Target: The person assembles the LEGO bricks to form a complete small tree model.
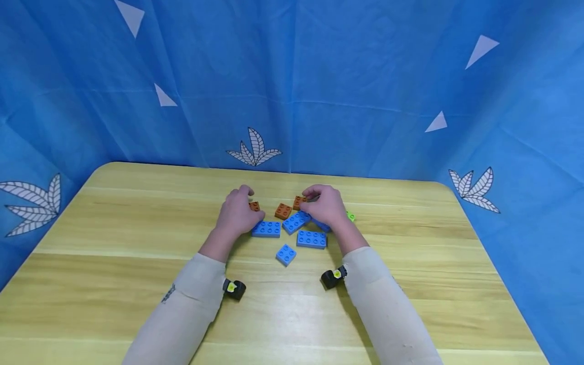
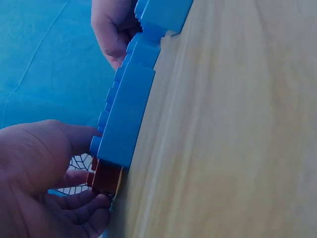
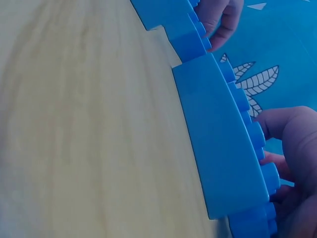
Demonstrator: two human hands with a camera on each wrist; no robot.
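Note:
My left hand (image 1: 236,214) holds a brown brick (image 1: 254,206) between thumb and fingers, left of the others. In the left wrist view its fingers curl about the end of that brown brick (image 2: 106,178), just past a long blue brick (image 2: 129,116). My right hand (image 1: 326,205) pinches another brown brick (image 1: 299,203) by its right side; a blue brick (image 3: 220,139) hides that grip in the right wrist view. A third brown brick (image 1: 283,211) lies between the hands, beside a slanted blue brick (image 1: 296,222).
Nearer me lie two long blue bricks, one at the left (image 1: 266,229) and one at the right (image 1: 312,239), and a small square blue brick (image 1: 286,255). Partly under the right hand are another blue brick (image 1: 323,225) and a green brick (image 1: 351,216). A blue curtain (image 1: 356,101) borders the wooden table (image 1: 137,228).

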